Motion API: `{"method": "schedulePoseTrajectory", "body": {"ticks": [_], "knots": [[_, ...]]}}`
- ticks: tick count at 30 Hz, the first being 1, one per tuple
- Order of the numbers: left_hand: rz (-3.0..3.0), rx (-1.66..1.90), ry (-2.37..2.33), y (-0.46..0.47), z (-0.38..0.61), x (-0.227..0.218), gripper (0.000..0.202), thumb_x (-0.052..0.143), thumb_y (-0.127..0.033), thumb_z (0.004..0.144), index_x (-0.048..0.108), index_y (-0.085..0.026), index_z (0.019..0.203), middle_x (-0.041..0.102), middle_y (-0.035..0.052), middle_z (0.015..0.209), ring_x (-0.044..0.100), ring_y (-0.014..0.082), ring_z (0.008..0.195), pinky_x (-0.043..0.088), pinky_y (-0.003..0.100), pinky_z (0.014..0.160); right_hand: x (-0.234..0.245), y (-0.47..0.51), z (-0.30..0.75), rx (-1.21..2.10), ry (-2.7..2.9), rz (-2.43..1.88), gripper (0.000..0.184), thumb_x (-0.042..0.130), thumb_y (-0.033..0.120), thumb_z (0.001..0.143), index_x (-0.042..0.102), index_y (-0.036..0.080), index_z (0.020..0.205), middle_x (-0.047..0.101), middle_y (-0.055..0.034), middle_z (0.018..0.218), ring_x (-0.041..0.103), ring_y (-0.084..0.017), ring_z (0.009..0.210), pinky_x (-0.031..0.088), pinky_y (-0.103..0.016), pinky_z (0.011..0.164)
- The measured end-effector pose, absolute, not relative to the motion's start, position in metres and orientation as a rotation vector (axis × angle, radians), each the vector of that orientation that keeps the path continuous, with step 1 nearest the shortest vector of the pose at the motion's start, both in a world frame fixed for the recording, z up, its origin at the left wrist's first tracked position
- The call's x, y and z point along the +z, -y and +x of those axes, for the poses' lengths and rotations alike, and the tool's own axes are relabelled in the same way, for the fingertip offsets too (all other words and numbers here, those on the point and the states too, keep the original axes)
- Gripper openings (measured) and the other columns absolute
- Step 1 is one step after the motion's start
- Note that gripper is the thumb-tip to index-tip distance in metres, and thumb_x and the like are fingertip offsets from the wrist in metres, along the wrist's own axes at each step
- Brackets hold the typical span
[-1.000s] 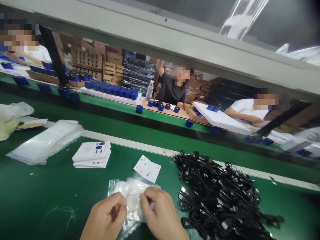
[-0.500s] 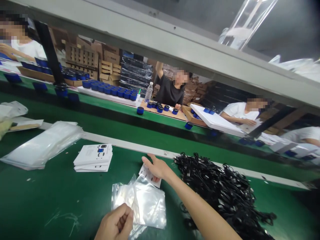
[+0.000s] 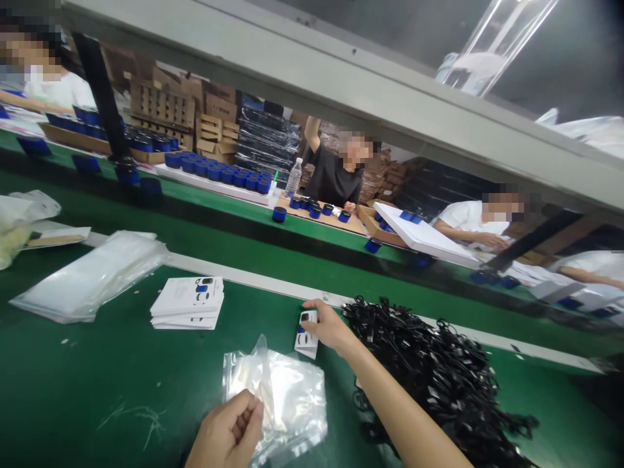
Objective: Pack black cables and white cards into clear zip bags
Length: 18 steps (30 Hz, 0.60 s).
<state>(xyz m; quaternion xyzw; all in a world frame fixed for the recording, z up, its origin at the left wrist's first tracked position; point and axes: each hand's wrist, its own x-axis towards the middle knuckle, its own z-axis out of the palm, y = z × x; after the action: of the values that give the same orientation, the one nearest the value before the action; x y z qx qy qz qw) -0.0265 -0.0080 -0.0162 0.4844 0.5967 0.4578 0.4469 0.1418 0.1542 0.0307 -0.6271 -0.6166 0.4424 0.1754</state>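
Note:
My left hand [image 3: 227, 432] is closed on the near edge of a clear plastic bag [image 3: 285, 396] that lies on the green table [image 3: 97, 390] at the bottom centre. My right hand [image 3: 327, 324] is stretched forward and grips a small white printed card [image 3: 307, 331], lifting it off the table on its edge. A stack of similar white cards [image 3: 188, 303] lies to the left. A big pile of coiled black cables [image 3: 433, 370] lies just right of my right arm.
A heap of clear bags [image 3: 92, 276] lies at the left. Beyond a metal strip runs a green conveyor [image 3: 292, 260] with blue round parts [image 3: 219, 174]. Other people sit across it with trays and cardboard boxes. A grey beam [image 3: 341, 97] crosses overhead.
My right hand left the bag, reached forward to the white card and has picked it up. My left hand kept hold of the bag.

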Motion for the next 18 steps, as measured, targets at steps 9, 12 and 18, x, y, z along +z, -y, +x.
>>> {"method": "schedulePoseTrajectory", "body": {"ticks": [9, 12, 18], "knots": [[0.959, 1.279, -1.435, -0.015, -0.042, -0.004, 0.042, 0.050, -0.061, 0.080, 0.058, -0.019, 0.078, 0.073, 0.0050, 0.076, 0.070, 0.0192, 0.065, 0.058, 0.029, 0.061, 0.059, -0.068, 0.142, 1.224, 1.609, -1.375, 0.029, 0.059, 0.013, 0.075, 0.044, 0.022, 0.099, 0.060, 0.0046, 0.072, 0.062, -0.016, 0.070, 0.048, -0.024, 0.062], [0.970, 1.396, -1.464, -0.023, -0.045, 0.005, 0.043, 0.052, -0.062, 0.079, 0.058, -0.020, 0.079, 0.071, 0.0026, 0.075, 0.069, 0.0186, 0.065, 0.058, 0.029, 0.061, 0.055, -0.035, 0.124, 1.099, 1.915, -1.262, 0.034, 0.057, 0.008, 0.075, 0.049, 0.026, 0.103, 0.065, 0.0058, 0.073, 0.059, -0.014, 0.064, 0.042, -0.023, 0.062], [1.029, 1.639, -1.673, -0.022, -0.033, 0.017, 0.033, 0.051, -0.051, 0.083, 0.052, -0.022, 0.066, 0.055, -0.0065, 0.050, 0.053, 0.0104, 0.047, 0.045, 0.019, 0.048, 0.036, -0.013, 0.093, 0.913, 1.872, -1.239, 0.042, 0.057, 0.008, 0.075, 0.051, 0.032, 0.109, 0.068, 0.0059, 0.080, 0.064, -0.017, 0.075, 0.044, -0.023, 0.068]]}}
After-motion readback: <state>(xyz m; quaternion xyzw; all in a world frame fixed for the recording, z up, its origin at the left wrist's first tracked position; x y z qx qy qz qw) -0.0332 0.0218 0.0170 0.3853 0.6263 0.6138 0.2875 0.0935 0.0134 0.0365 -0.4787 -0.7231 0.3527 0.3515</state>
